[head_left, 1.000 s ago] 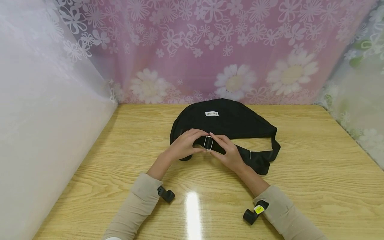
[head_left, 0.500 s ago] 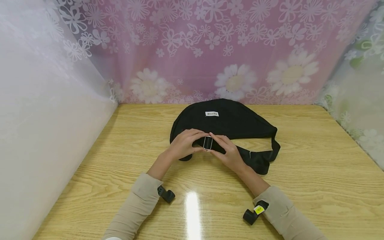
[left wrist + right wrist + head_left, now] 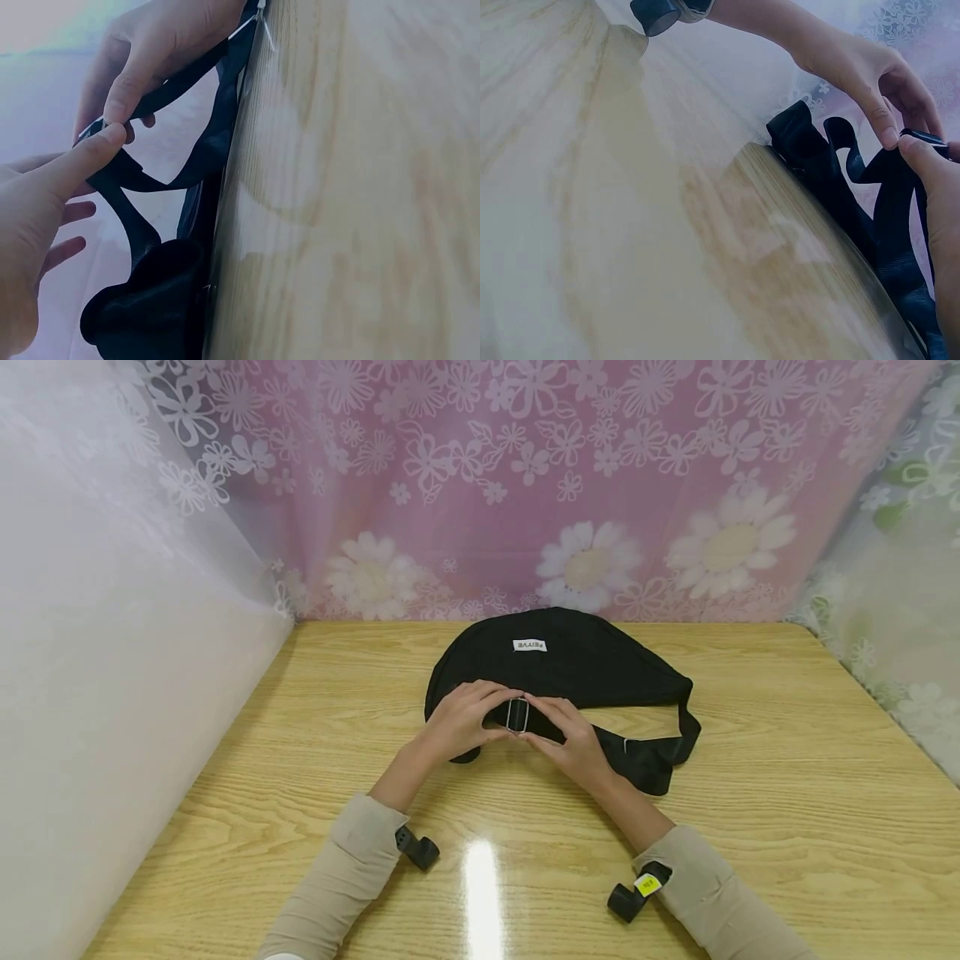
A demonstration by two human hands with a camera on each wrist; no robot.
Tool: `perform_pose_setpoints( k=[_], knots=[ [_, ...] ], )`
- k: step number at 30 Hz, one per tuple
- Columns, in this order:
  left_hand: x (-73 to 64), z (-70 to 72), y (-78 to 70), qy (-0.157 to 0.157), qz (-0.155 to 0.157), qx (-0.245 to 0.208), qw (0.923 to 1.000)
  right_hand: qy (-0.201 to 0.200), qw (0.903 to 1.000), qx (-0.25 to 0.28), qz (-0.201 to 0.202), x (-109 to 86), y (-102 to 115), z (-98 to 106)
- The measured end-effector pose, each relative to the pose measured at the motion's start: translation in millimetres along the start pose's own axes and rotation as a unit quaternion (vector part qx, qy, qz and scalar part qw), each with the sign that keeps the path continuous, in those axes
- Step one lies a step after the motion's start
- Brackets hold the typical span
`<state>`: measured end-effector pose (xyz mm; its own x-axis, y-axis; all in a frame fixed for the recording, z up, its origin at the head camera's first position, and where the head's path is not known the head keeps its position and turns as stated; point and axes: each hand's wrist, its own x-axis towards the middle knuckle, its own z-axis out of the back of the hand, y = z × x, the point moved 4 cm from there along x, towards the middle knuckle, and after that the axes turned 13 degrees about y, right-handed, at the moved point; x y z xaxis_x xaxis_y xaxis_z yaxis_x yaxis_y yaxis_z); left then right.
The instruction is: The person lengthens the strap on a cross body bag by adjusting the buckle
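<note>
A black waist bag [image 3: 555, 660] with a white label [image 3: 529, 645] lies flat toward the back of the wooden table. Its wide strap [image 3: 647, 764] loops round on the near side. Part of the strap is raised, and a silver metal slide buckle [image 3: 518, 715] sits on it. My left hand [image 3: 461, 718] pinches the buckle's left side between thumb and fingers; my right hand [image 3: 573, 743] pinches the right side the same way. In the left wrist view both thumbs meet at the strap [image 3: 184, 79], which hangs in loops beneath them.
The wooden table [image 3: 300, 735] runs up to a pink flowered curtain [image 3: 450, 485] behind the bag. A white sheet [image 3: 135, 610] borders the left side and another flowered sheet [image 3: 900, 635] the right. A second metal fitting [image 3: 626, 746] shows on the strap.
The buckle has shifted very slightly left between my fingertips. Both hands keep nearly the same place, and the bag stays where it was.
</note>
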<state>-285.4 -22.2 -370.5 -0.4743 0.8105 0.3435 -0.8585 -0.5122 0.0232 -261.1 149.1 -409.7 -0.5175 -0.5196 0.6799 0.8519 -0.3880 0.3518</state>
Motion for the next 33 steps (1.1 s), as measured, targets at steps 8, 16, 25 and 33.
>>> perform_pose_setpoints(
  k=[8, 16, 25, 33],
  knots=[
    [-3.7, 3.5, 6.6, -0.032, 0.015, 0.0, 0.9994, -0.034, 0.9991, 0.011, -0.024, 3.7, 1.7, 2.7],
    [-3.1, 3.4, 4.9, -0.035, 0.003, -0.047, 0.9983, -0.093, 0.9928, 0.027, -0.07, 0.6, -4.5, 6.5],
    [-1.3, 0.6, -2.2, -0.026, -0.013, -0.057, 0.9979, -0.085, 0.9908, 0.079, -0.069, 0.0, -5.2, 6.6],
    [-1.4, 0.6, -3.6, -0.035, -0.022, -0.03, 0.9987, -0.081, 0.9934, 0.065, -0.047, 2.4, 0.9, 7.1]
  ],
)
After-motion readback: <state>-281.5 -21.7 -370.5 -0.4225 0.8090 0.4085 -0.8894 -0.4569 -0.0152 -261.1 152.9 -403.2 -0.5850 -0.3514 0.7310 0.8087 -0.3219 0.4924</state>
